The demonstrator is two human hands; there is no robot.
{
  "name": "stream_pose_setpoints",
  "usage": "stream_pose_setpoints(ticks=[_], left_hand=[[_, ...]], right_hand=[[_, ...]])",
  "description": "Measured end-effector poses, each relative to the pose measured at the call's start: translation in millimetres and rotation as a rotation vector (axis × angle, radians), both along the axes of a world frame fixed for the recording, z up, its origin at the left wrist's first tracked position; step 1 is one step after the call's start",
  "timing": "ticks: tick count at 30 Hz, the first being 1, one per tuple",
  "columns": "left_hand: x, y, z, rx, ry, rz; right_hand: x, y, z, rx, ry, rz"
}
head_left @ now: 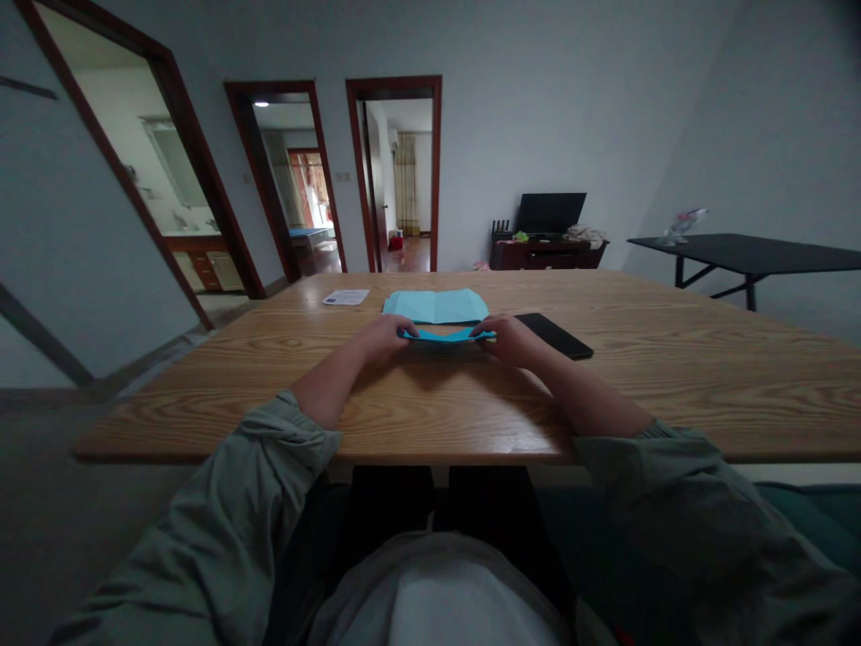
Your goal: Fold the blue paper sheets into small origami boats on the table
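Note:
Between my two hands is a narrow strip of folded blue paper (445, 336), bowed slightly down in the middle and held just above the tabletop. My left hand (387, 341) pinches its left end, while my right hand (504, 341) grips the right end. Right behind the strip lies a larger sheet of light blue paper (436, 306) with crease lines across it. A flat black tablet-like slab (554, 336) rests on the table just beyond my right hand. Farther off to the left is a small white printed card or leaflet (345, 297).
The wooden table (444, 422) has its near edge close to my lap. Past it stand a low cabinet (538, 258) with a black monitor (551, 213) and, at right, a black table (753, 251) with a clear plastic item. Several doorways open in the far and left walls.

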State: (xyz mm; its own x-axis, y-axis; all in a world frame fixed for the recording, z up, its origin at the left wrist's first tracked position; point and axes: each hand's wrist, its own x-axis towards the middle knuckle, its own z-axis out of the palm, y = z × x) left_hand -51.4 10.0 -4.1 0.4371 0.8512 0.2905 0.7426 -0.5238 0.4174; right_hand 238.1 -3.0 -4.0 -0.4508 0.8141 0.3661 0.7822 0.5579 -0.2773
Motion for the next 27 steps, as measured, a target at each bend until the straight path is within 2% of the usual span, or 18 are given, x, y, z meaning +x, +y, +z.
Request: stream_pose_setpoints(ticks=[4,7,18,23,27], left_hand=[[-1.3,-3.3,2.8,-0.087,0.165,-0.005],[-5.0,-2.6,5.6,-0.156,0.227,-0.024],[-20.4,6.9,3.1,-0.261,0.206,-0.028],[-24.7,7.6,3.9,-0.283,0.153,-0.069],[-26.5,8.4,4.3,-0.301,0.165,-0.038]], right_hand=[[2.9,3.7,-4.6,-0.178,-0.148,-0.04],[6.2,4.9,-4.8,-0.221,-0.166,-0.03],[9.4,-1.0,3.6,-0.3,-0.16,-0.06],[12.5,-1.7,6.1,-0.314,-0.132,-0.047],[16.4,0.8,5.0,-0.309,-0.109,-0.057]])
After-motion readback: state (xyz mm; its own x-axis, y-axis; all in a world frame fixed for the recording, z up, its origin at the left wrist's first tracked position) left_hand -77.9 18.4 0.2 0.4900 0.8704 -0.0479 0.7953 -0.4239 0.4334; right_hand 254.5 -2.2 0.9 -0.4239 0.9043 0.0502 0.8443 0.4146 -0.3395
